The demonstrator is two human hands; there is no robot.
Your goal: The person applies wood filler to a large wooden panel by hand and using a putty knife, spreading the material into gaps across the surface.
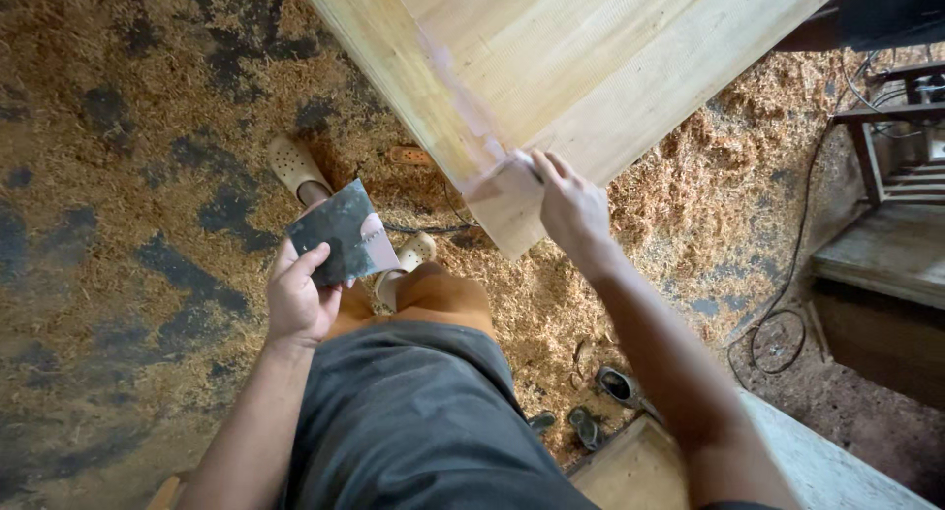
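At centre left, the left hand (298,295) pinches a thin, stiff metal scraper plate (335,232) by its lower edge. Right of centre, the right hand (571,207) presses a small putty knife (522,161), probably light, against the rigid wooden panel (551,67) in the upper middle.

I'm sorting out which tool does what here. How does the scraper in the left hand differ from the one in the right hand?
The left hand holds a broad dark scraper, seen whole, up in the air away from the wood. The right hand holds a narrow scraper, mostly hidden by the fingers, pressed against the board at its corner. The left one carries pale putty along one edge. Both are flat hand tools.
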